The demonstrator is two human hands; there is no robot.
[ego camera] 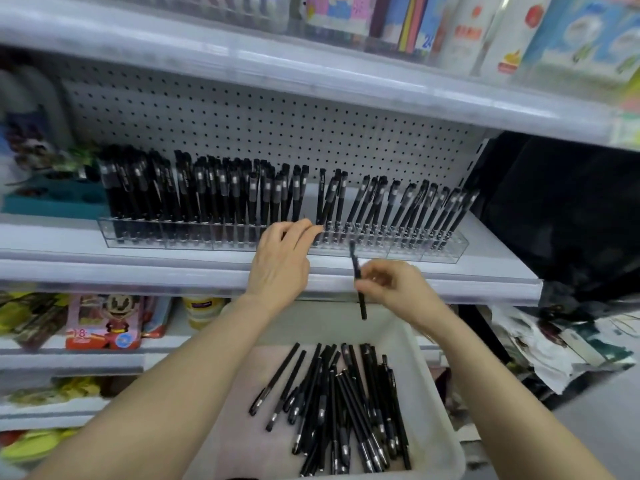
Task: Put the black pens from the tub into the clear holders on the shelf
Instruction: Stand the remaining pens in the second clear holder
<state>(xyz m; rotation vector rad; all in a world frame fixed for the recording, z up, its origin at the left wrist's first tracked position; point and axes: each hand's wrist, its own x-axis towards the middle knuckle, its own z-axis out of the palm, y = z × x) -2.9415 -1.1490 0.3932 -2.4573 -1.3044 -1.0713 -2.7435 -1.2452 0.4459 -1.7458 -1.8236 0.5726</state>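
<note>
Slotting step, tub point(433, 393) far from empty: a big pile of pens point(332, 403) lies loose in it, low and centre, under the shelf point(138, 268). The left hand point(282, 261) is up at the holder point(443, 252), its fingers point(308, 232) drawn together on the lower barrel of a leaning pen point(329, 199) mid-row; it looks like a pinch. The right hand point(391, 285) hangs just in front of the shelf edge with its fingers clamped on one pen point(354, 261), near upright, one end just short of the holder's front wall. The left half of the holder is packed and the right half is sparser, with a gap beside the leaning pen. To do this well, we judge the left should stand its pen straight and let go before the right comes in. The right should then aim for the gap and go in vertical, grip kept high on the barrel. Knocking the neighbours is the risk, since they already lean. We can't tell the slot edges through the clear plastic, so we go slow at the tip.
</note>
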